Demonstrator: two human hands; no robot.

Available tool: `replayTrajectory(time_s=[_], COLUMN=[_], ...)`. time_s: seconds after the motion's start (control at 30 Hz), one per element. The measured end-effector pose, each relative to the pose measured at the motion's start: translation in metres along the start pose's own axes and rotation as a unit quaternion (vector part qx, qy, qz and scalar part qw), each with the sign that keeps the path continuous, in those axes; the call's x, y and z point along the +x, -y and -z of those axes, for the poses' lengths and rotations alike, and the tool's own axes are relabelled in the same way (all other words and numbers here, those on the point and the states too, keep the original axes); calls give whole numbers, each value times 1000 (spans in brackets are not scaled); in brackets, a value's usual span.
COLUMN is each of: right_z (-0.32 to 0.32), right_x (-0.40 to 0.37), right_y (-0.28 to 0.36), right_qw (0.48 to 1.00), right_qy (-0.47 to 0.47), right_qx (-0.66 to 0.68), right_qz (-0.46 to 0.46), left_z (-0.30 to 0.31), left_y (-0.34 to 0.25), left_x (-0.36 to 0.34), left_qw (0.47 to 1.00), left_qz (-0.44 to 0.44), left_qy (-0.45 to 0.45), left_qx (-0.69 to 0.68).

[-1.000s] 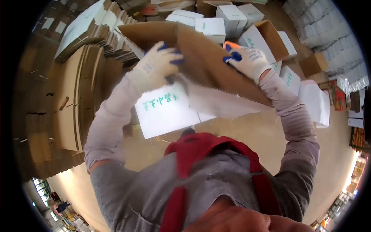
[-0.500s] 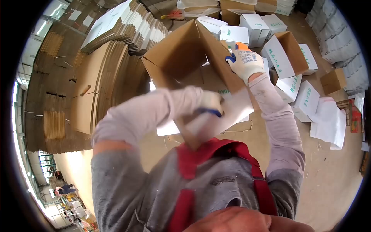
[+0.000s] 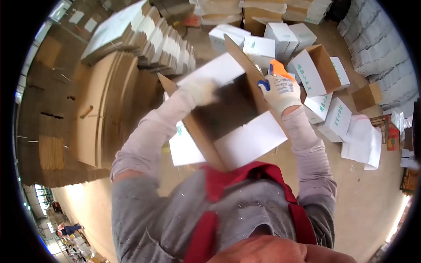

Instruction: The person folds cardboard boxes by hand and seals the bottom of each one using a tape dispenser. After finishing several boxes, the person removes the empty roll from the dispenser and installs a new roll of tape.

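Observation:
A cardboard carton [image 3: 239, 103], brown inside with white outer faces, stands open in front of my chest. Its near flap [image 3: 252, 138] and far flap [image 3: 219, 70] are folded inward, white sides up; the brown side flaps stand up. Blurred by motion, my left hand [image 3: 201, 92] in a white glove is at the far flap; its fingers cannot be made out. My right hand [image 3: 283, 91], in a white glove with blue fingertips, is at the right side flap, closed on an orange tool [image 3: 283, 70] that looks like a tape dispenser, partly hidden by the hand.
Flattened cartons [image 3: 107, 109] are stacked at the left. White boxes [image 3: 335, 118] lie at the right and far side, one open carton [image 3: 322, 70] among them. A white sheet [image 3: 363, 142] lies on the floor at the right. A person [image 3: 68, 229] is far off at lower left.
My left hand has moved from the near flap to the far side of the carton. The near flap has come down, and the far flap is now folded inward. My right hand stays at the right side.

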State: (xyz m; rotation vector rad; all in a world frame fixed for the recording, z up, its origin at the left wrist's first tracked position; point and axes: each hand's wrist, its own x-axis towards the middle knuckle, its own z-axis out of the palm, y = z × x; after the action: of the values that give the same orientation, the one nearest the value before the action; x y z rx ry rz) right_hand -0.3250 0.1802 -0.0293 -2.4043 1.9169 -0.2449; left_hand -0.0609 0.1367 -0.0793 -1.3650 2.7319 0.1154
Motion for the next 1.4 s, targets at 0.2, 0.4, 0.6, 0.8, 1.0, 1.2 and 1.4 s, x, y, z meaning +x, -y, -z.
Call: replayTrajectory(time_s=[0.2, 0.4, 0.6, 0.8, 1.0, 1.2, 1.4], right_z=[-72, -73, -42, -120, -109, -104, -105], right_x=[-42, -42, -53, -66, -69, -69, -66], right_y=[43, 22, 20, 10, 7, 2, 2], right_qw=[969, 990, 774, 793, 699, 763, 716], right_qy=[-123, -111, -126, -6, 39, 41, 50], right_qx=[-121, 1, 620, 608, 714, 637, 687], right_qz=[178, 92, -1, 41, 19, 106, 112], left_z=[76, -18, -21, -11, 22, 0, -23], left_y=[15, 33, 36, 69, 40, 37, 6], left_x=[-48, 72, 101, 96, 15, 23, 6], left_qw=[973, 913, 940, 944, 587, 759, 393], left_qz=[107, 207, 272, 246, 209, -62, 116], left_qy=[-151, -352, -100, -99, 123, 106, 95], left_qx=[-136, -2, -178, -198, -772, -640, -907])
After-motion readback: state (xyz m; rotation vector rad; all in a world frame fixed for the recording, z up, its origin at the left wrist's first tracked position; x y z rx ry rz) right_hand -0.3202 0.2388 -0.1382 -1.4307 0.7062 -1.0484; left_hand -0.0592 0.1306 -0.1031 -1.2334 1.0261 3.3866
